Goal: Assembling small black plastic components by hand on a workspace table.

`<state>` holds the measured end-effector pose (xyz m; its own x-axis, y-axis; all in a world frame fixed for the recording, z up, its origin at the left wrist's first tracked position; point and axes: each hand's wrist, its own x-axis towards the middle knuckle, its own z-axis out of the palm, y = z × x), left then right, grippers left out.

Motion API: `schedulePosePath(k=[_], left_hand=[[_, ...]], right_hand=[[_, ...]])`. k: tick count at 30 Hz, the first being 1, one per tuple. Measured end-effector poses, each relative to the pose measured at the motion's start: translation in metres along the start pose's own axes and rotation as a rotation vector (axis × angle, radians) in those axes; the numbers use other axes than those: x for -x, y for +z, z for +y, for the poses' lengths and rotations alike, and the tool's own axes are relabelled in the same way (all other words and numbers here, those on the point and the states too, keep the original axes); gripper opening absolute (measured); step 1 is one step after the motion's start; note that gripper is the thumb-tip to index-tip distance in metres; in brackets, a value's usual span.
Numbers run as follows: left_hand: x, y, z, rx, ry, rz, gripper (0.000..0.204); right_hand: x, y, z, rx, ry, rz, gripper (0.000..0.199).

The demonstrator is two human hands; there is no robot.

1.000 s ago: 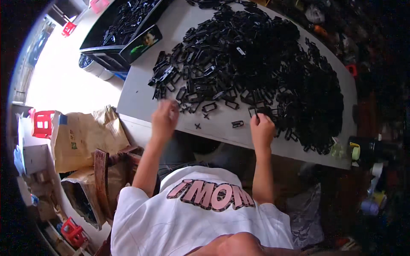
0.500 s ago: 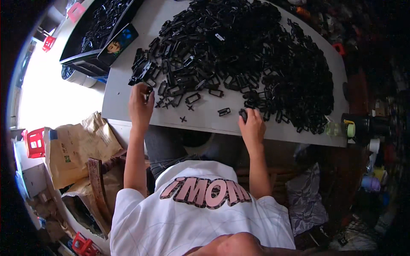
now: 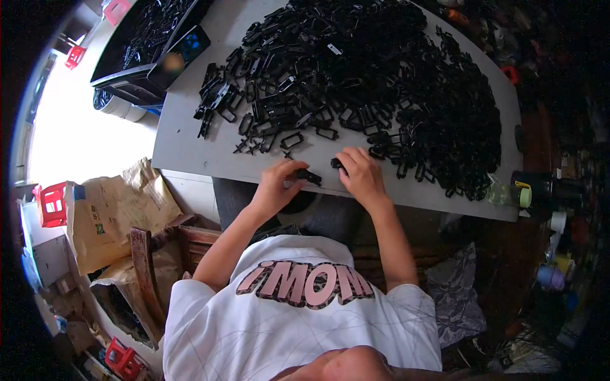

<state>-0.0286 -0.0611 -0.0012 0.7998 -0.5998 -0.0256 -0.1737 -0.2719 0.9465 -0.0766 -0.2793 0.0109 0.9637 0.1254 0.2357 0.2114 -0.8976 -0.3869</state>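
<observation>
At the table's near edge my left hand (image 3: pixel 274 185) pinches a small black plastic part (image 3: pixel 309 177) that sticks out to its right. My right hand (image 3: pixel 363 176) is close by, fingers curled and closed on another black plastic piece (image 3: pixel 337 163) at their tips. The two pieces are a short gap apart. Just beyond my hands spreads a large pile of black plastic parts (image 3: pixel 343 82), many shaped like small rectangular frames. A few small cross-shaped black pieces (image 3: pixel 251 148) lie at the pile's near left edge.
A black bin (image 3: pixel 130 89) full of dark parts stands at the table's far left, a phone (image 3: pixel 190 44) against it. Brown paper sacks (image 3: pixel 121 209) and a wooden chair (image 3: pixel 145 254) are at left. A black container with a green-yellow piece (image 3: pixel 525 195) sits at the right corner.
My left hand has come right and nearer from the pile's left edge, carrying a black part. My right hand has moved slightly left, bringing both hands close together.
</observation>
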Motion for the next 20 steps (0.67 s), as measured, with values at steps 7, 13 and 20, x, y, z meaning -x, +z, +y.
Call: schedulePosePath(k=[7, 13, 20], left_hand=[[-0.005, 0.002, 0.007, -0.025, -0.112, -0.049, 0.028], [-0.006, 0.012, 0.006, 0.015, -0.042, 0.0, 0.033], [-0.005, 0.024, -0.033, 0.358, -0.095, 0.032, 0.031]], right_hand=[[0.005, 0.005, -0.027, -0.304, 0.115, -0.016, 0.029], [0.005, 0.017, -0.043, -0.137, 0.092, -0.001, 0.028], [0.018, 0.016, -0.047, -0.474, 0.356, -0.027, 0.04]])
